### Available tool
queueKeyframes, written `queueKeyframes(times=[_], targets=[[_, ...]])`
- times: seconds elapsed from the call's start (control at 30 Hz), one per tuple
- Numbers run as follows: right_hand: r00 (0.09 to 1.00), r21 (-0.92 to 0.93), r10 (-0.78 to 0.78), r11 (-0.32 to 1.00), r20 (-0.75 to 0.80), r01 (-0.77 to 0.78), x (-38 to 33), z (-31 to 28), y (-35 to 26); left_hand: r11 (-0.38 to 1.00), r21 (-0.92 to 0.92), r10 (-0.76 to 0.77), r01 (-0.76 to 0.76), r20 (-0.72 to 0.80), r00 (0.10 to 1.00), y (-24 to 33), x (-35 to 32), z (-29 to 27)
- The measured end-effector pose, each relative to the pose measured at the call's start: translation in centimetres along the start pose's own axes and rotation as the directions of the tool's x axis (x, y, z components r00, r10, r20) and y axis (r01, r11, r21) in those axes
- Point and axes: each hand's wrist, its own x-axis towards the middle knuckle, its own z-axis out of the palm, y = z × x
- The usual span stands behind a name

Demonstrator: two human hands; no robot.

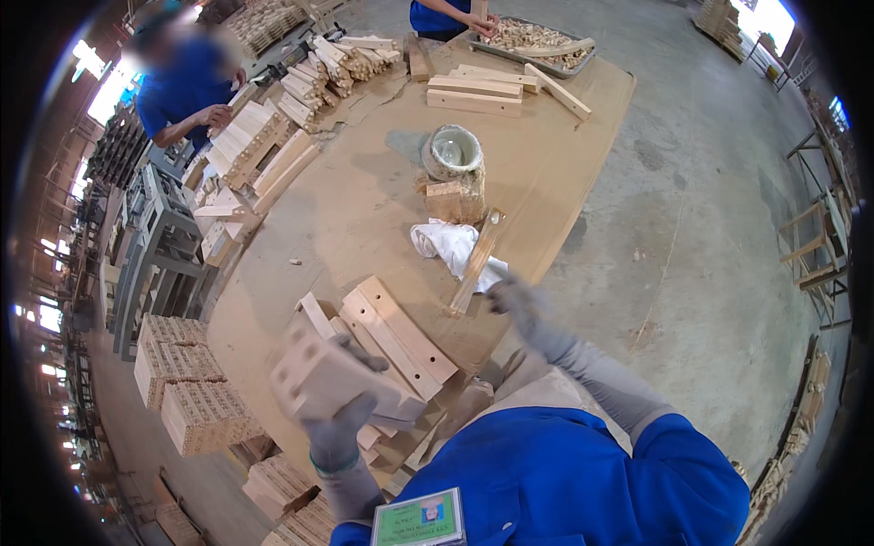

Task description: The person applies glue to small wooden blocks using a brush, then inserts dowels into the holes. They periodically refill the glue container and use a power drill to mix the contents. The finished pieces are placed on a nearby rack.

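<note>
My left hand (339, 435), in a grey glove, is closed around a bundle of pale wooden bars (330, 371) with round holes in their ends. The bundle is tilted and slightly blurred. Beside it on the table lie more wooden bars (401, 335), some with dark drilled holes. My right hand (528, 317), also gloved, is at the table's right edge; motion smears its fingers. Close to it are a white rag (446, 242) and a flat wooden stick (479, 259) lying across the rag. A smeared pot (452, 152) stands farther off, next to a wooden block (445, 200).
The table (364, 209) is covered in brown sheet. Stacked bars (250, 146) line its left side near a person (187, 100) in blue. At the far end, another person's hand (482, 25) is by a tray of small wooden pieces (537, 44). Wood stacks (196, 414) stand lower left.
</note>
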Motion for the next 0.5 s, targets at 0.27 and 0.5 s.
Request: queueKeyframes(times=[0.27, 0.5], targets=[[0.932, 0.301, 0.288, 0.929, -0.219, -0.216, 5.7, -12.2, 1.9, 0.754, 0.332, -0.649, 0.567, 0.241, 0.722, -6.1, 8.6, 6.0], [0.949, 0.260, 0.309, 0.922, -0.056, -0.285, 9.2, -16.7, 5.9, 0.690, 0.445, -0.662, 0.571, 0.067, 0.747, -11.8, 9.1, 9.9]])
